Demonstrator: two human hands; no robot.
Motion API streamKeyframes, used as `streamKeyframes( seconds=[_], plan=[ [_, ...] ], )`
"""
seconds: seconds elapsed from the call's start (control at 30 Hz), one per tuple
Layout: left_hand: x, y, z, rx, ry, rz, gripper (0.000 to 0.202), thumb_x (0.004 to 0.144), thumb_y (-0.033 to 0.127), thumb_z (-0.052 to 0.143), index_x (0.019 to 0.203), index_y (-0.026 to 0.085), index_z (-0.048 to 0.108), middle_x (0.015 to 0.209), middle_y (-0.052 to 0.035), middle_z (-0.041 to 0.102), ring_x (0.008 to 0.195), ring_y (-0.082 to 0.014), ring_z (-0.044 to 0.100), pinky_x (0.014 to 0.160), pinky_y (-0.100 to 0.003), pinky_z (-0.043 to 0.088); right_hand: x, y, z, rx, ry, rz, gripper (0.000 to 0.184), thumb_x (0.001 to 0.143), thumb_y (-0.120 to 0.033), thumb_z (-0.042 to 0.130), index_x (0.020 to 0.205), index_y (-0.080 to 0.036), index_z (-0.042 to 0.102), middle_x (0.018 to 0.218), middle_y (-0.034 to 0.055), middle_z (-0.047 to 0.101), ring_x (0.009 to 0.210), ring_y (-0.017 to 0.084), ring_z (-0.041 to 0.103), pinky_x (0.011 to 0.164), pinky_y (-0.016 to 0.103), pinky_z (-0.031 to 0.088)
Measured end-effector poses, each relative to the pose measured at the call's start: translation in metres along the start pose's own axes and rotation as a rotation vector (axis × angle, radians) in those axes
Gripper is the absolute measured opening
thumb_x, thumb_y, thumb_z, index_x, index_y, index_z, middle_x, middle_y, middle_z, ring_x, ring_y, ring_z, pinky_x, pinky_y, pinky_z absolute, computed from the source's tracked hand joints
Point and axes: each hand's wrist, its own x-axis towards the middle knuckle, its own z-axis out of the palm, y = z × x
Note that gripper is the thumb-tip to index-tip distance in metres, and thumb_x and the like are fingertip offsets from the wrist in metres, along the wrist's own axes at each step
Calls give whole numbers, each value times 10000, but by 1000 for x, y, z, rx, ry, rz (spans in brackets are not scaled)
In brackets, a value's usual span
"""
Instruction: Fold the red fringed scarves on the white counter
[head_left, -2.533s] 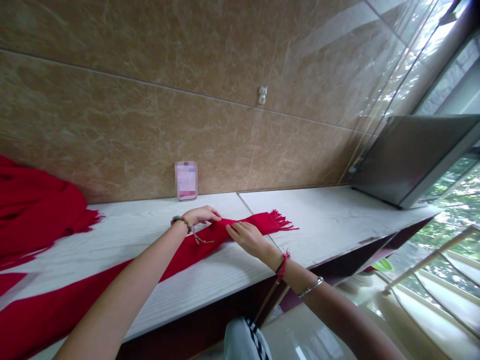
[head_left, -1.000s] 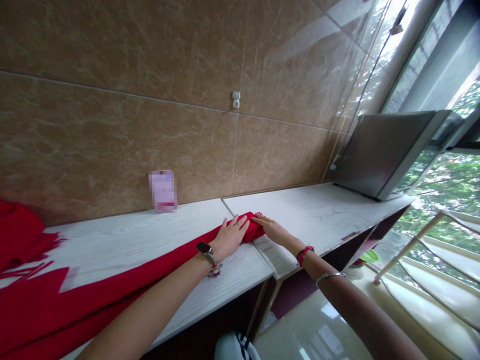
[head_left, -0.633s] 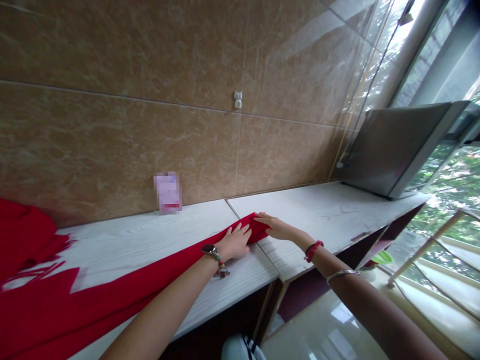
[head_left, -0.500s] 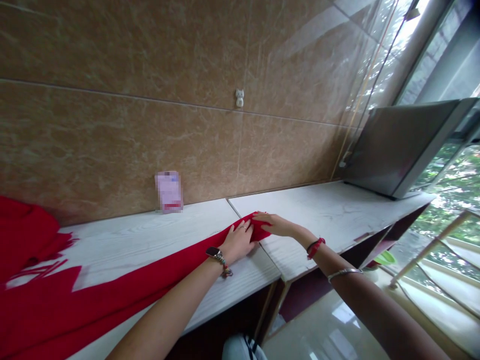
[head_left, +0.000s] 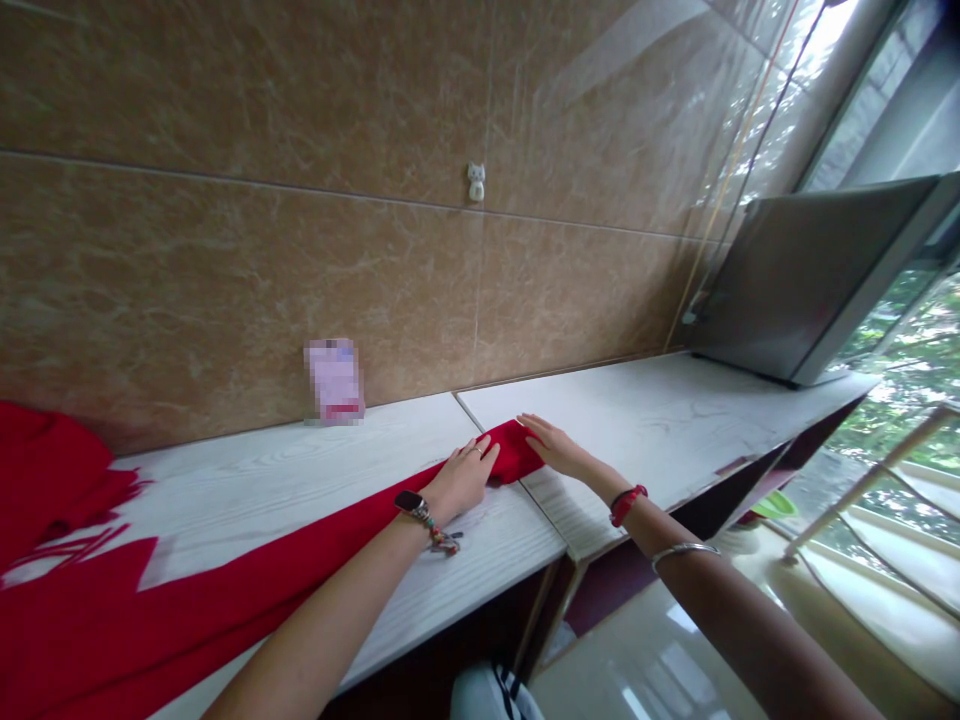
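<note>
A long red scarf [head_left: 255, 575] with fringed ends runs diagonally along the white countertop [head_left: 390, 440], from the lower left to the middle. Its right end is folded over into a thicker bundle [head_left: 516, 452] across the joint between two boards. Just left of that fold, my left hand [head_left: 459, 482] lies on the cloth with fingers stretched out. My right hand [head_left: 559, 448] touches the far right edge of the bundle, its fingers extended and a little apart. At the left edge more red fabric [head_left: 52, 470] is heaped, with fringe strands hanging out.
A pixelated pale purple item [head_left: 335, 382] leans on the brown tiled wall [head_left: 225, 270]. A small white cat-shaped hook [head_left: 476, 182] is fixed above. At the right stand a grey appliance [head_left: 810, 280], a green bowl [head_left: 776, 503] and a metal rack [head_left: 862, 490].
My left hand has slid a little left along the scarf, away from the folded end. My right hand has moved slightly right, from on top of the fold to its edge.
</note>
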Motion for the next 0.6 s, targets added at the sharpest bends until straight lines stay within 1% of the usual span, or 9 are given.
streamKeyframes(
  seconds=[0.07, 0.1, 0.13, 0.2, 0.3, 0.4, 0.47, 0.53, 0.6],
  plan=[
    [4, -3, -7, -47, 52, 9, 563, 774, -5, 338, 1329, 87, 348, 1364, -154, 393, 1239, -194, 387, 1007, -303, 324, -1, -12, -7, 25, 73, -25, 423, 863, -247, 398, 1276, -178, 459, 1305, 135, 473, 1239, 232, 391, 1008, 445, 352],
    [6, -5, -11, -72, 78, 4, 529, 791, -1, 328, 1307, 104, 386, 1305, -139, 467, 1178, -176, 456, 981, -281, 353, -3, -19, -10, 37, 87, -46, 431, 857, -262, 422, 1279, -180, 456, 1309, 138, 467, 1232, 231, 400, 1003, 439, 359],
    [9, -7, -17, -93, 100, -7, 494, 807, 8, 323, 1275, 128, 431, 1237, -117, 529, 1111, -163, 511, 951, -267, 380, -6, -25, -12, 46, 84, -74, 444, 846, -270, 452, 1281, -184, 451, 1310, 138, 465, 1220, 232, 414, 995, 437, 368],
    [13, -12, -29, -107, 138, -37, 412, 831, 39, 346, 1181, 168, 524, 1116, -80, 600, 1014, -155, 564, 908, -259, 412, -12, -32, -14, 44, 39, -117, 468, 819, -255, 500, 1282, -203, 450, 1286, 127, 489, 1182, 239, 454, 967, 447, 392],
    [17, -18, -41, -85, 152, -39, 299, 834, 88, 422, 1059, 178, 598, 1057, -67, 623, 993, -167, 569, 895, -269, 419, -17, -32, -12, 11, -22, -93, 432, 817, -198, 486, 1249, -218, 488, 1204, 109, 562, 1104, 244, 524, 921, 457, 427],
    [17, -19, -43, -42, 142, -31, 275, 835, 88, 424, 1008, 179, 618, 1026, -60, 636, 968, -168, 576, 880, -275, 425, -17, -22, -7, -12, 22, -9, 413, 820, -178, 471, 1230, -190, 510, 1195, 119, 570, 1116, 253, 516, 936, 447, 417],
    [13, -19, -44, -9, 157, -52, 292, 839, 74, 398, 1001, 178, 618, 1016, -55, 635, 951, -162, 579, 871, -267, 426, -17, -16, -3, 1, 64, 71, 468, 806, -210, 510, 1270, -172, 467, 1227, 138, 545, 1144, 267, 493, 943, 446, 412],
    [3, -24, -50, 25, 193, -93, 317, 844, 62, 374, 1029, 177, 605, 1027, -56, 624, 947, -157, 575, 868, -259, 423, -21, -14, 0, 44, 53, 117, 567, 790, -253, 552, 1328, -177, 388, 1262, 148, 515, 1157, 271, 482, 933, 448, 419],
    [-13, -36, -61, 80, 227, -140, 353, 841, 37, 350, 1071, 170, 582, 1049, -63, 609, 945, -156, 571, 859, -255, 421, -27, -15, 1, 89, -20, 60, 644, 784, -282, 574, 1367, -195, 315, 1305, 143, 475, 1178, 261, 462, 940, 443, 413]
  ],
)
